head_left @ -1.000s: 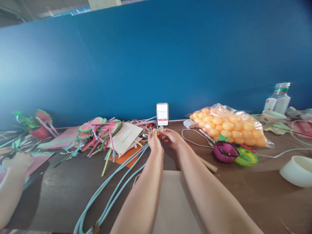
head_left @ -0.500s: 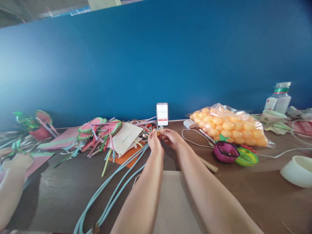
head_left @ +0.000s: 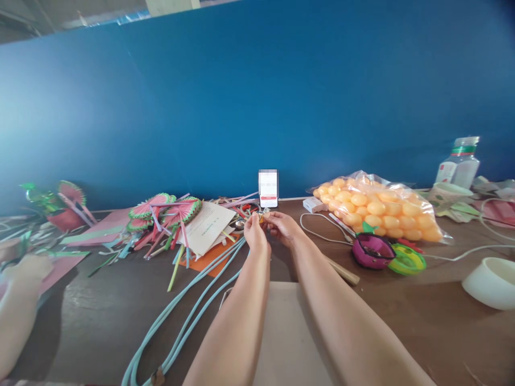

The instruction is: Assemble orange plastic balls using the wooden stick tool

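My left hand [head_left: 256, 234] and my right hand [head_left: 283, 227] meet in the middle of the view, over the back of the table. Both have thumb and fingers pinched together, fingertips almost touching. Between them shows a bit of a tiny yellowish thing [head_left: 261, 218], too small to name. Just behind the hands a phone [head_left: 268, 188] stands upright with a lit white screen. Shiny round metal pieces [head_left: 240, 223] lie close to the left fingers. Pale blue cords [head_left: 189, 284] run along the left forearm toward the front edge.
Watermelon-patterned paper fans [head_left: 181, 212], paper strips and a white sheet [head_left: 209, 225] lie left. Another person's hand [head_left: 30, 271] works at far left. On the right are a bag of orange balls [head_left: 374, 206], a purple bowl [head_left: 372, 251], a white cable and a tape roll [head_left: 491, 284].
My hands keep nearly the same place and pinch. The other person's hand at far left has shifted slightly, blurred by motion.
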